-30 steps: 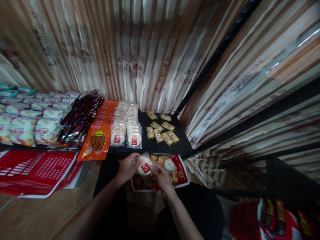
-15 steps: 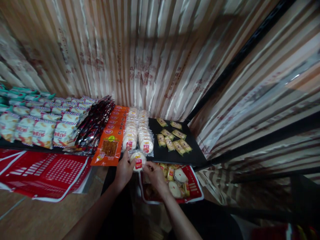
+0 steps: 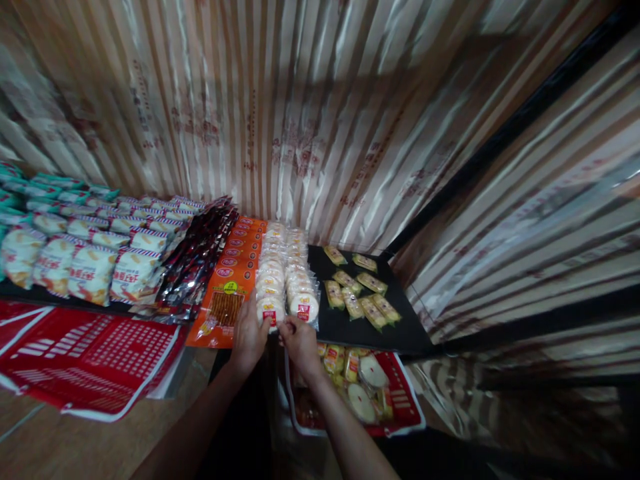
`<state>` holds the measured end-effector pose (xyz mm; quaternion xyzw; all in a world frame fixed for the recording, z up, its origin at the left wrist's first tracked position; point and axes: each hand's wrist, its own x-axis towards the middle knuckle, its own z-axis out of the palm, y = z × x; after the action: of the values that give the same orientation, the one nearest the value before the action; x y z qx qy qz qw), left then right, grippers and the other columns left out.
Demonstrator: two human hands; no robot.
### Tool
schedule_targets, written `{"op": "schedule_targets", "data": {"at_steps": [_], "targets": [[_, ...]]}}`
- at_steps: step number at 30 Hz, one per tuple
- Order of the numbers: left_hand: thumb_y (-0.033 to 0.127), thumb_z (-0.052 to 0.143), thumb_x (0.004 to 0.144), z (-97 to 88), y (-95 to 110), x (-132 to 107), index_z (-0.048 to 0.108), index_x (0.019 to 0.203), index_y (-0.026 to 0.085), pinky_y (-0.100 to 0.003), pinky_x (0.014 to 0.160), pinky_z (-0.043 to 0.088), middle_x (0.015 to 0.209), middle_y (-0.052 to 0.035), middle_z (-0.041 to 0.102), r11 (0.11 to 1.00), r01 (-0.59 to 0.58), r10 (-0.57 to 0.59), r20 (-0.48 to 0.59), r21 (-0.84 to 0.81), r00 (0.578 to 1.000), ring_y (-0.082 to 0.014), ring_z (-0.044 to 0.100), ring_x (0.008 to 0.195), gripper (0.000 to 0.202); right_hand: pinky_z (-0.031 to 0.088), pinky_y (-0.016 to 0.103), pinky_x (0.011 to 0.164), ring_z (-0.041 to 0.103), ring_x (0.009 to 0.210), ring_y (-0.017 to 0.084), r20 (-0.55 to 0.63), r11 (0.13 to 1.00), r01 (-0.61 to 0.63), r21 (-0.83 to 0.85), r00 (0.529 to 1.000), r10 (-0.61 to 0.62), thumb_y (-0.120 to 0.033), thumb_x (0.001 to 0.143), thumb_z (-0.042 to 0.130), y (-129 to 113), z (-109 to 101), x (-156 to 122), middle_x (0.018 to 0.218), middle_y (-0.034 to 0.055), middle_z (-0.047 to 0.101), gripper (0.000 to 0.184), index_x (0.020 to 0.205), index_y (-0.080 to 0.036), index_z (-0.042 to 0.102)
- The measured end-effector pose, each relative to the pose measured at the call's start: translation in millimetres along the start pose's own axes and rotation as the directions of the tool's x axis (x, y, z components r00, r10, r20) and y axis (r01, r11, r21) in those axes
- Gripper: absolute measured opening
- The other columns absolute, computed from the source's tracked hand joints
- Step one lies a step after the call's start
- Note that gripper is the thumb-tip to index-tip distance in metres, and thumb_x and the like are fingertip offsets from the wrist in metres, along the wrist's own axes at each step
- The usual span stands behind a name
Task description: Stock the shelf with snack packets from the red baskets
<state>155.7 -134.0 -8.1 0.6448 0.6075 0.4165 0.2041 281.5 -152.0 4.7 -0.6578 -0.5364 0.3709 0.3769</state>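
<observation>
A clear packet with a round white rice cracker (image 3: 271, 314) and a red label is at the front end of the left row of like packets. My left hand (image 3: 249, 337) grips its left edge, thumb in front, the other fingers reaching over the orange snack packs (image 3: 210, 325). On the other side, my right hand (image 3: 299, 343) pinches the packet's lower right corner. Beside it runs a second row of rice cracker packets (image 3: 304, 308). All of these lie on a black shelf (image 3: 345, 333).
Small yellow-wrapped snacks (image 3: 373, 312) lie scattered on the shelf's right part. Below stands a red basket (image 3: 410, 407) of mixed packets; another red basket (image 3: 100, 360) is at left. Dark red packets (image 3: 200, 250) and white snack bags (image 3: 93, 273) fill the left. Black poles (image 3: 465, 157) flank a striped curtain.
Both hands have carried the rice cracker packet from in front of the shelf edge up and back to the front of the left row. The view has shifted slightly.
</observation>
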Motion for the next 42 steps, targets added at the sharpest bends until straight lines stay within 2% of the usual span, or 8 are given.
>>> {"op": "schedule_targets", "data": {"at_steps": [8, 15, 23, 30, 34, 37, 39, 42], "targets": [[0.02, 0.049, 0.081, 3.6, 3, 6, 0.035, 0.134, 0.014, -0.044, 0.095, 0.041, 0.117, -0.0139, 0.052, 0.99, -0.083, 0.082, 0.018, 0.117, 0.997, -0.0276, 0.048, 0.11, 0.056, 0.051, 0.031, 0.074, 0.06, 0.076, 0.016, -0.2, 0.941, 0.244, -0.233, 0.935, -0.292, -0.025, 0.081, 0.05, 16, -12, -19, 0.1, 0.0089, 0.061, 0.029, 0.107, -0.019, 0.06], [0.022, 0.051, 0.081, 7.2, 6, 7, 0.045, 0.125, 0.015, -0.045, 0.091, 0.043, 0.109, -0.0127, 0.047, 0.971, -0.141, 0.163, -0.1, 0.195, 0.982, -0.0266, 0.047, 0.102, 0.045, 0.05, 0.035, 0.078, 0.058, 0.09, 0.02, -0.282, 0.851, 0.089, -0.518, 0.921, -0.268, -0.031, 0.082, 0.053, 32, -42, -8, 0.119, 0.0102, 0.048, 0.045, 0.126, -0.024, 0.049], [0.026, 0.048, 0.085, 8.7, 3, -5, 0.049, 0.121, 0.011, -0.046, 0.09, 0.044, 0.118, -0.0177, 0.043, 0.944, -0.188, 0.225, -0.113, 0.27, 0.968, -0.0297, 0.044, 0.11, 0.04, 0.048, 0.033, 0.083, 0.056, 0.097, 0.02, -0.271, 0.87, 0.137, -0.473, 0.917, -0.291, -0.027, 0.082, 0.053, 35, -42, -1, 0.116, 0.0093, 0.052, 0.047, 0.128, -0.023, 0.046], [0.018, 0.045, 0.085, 2.5, 12, -36, 0.054, 0.115, 0.015, -0.042, 0.092, 0.043, 0.115, -0.0145, 0.051, 0.902, -0.362, 0.401, -0.149, 0.237, 0.904, -0.0253, 0.049, 0.108, 0.031, 0.047, 0.031, 0.078, 0.055, 0.087, 0.017, -0.351, 0.9, 0.258, -0.352, 0.854, -0.383, -0.026, 0.089, 0.039, 61, -51, -39, 0.098, 0.0085, 0.055, 0.024, 0.106, -0.018, 0.055], [0.012, 0.041, 0.084, 17.9, 21, -82, 0.057, 0.111, 0.018, -0.033, 0.091, 0.047, 0.111, -0.01, 0.057, 0.87, -0.487, 0.477, 0.11, 0.084, 0.872, -0.0198, 0.053, 0.106, 0.031, 0.046, 0.034, 0.079, 0.055, 0.09, 0.02, -0.431, 0.911, 0.005, -0.412, 0.88, -0.2, -0.031, 0.088, 0.037, 105, -74, -67, 0.096, 0.0095, 0.057, 0.026, 0.102, -0.017, 0.054], [0.01, 0.036, 0.083, 41.5, 31, -116, 0.055, 0.114, 0.019, -0.029, 0.085, 0.051, 0.119, -0.011, 0.055, 0.893, -0.451, 0.416, 0.386, -0.001, 0.823, -0.0181, 0.057, 0.105, 0.038, 0.042, 0.035, 0.088, 0.052, 0.106, 0.024, -0.444, 0.781, -0.343, -0.522, 0.891, 0.094, -0.028, 0.084, 0.04, 136, -104, -81, 0.114, 0.0151, 0.054, 0.031, 0.108, -0.014, 0.054], [0.008, 0.035, 0.082, 58.4, 41, -133, 0.051, 0.12, 0.02, -0.03, 0.087, 0.05, 0.125, -0.0107, 0.053, 0.923, -0.385, 0.318, 0.576, -0.006, 0.753, -0.0176, 0.057, 0.107, 0.043, 0.04, 0.033, 0.091, 0.051, 0.112, 0.024, -0.331, 0.647, -0.455, -0.612, 0.89, 0.312, -0.025, 0.084, 0.04, 152, -124, -87, 0.12, 0.0158, 0.053, 0.034, 0.113, -0.014, 0.053], [0.007, 0.037, 0.079, 79.8, 61, -148, 0.052, 0.12, 0.015, -0.037, 0.099, 0.041, 0.133, -0.0132, 0.048, 0.936, -0.35, 0.247, 0.748, -0.02, 0.617, -0.0215, 0.045, 0.122, 0.044, 0.043, 0.033, 0.082, 0.06, 0.1, 0.024, -0.22, 0.594, -0.479, -0.646, 0.862, 0.457, -0.027, 0.083, 0.043, 166, -146, -92, 0.107, 0.0148, 0.062, 0.036, 0.116, -0.015, 0.053]]}}
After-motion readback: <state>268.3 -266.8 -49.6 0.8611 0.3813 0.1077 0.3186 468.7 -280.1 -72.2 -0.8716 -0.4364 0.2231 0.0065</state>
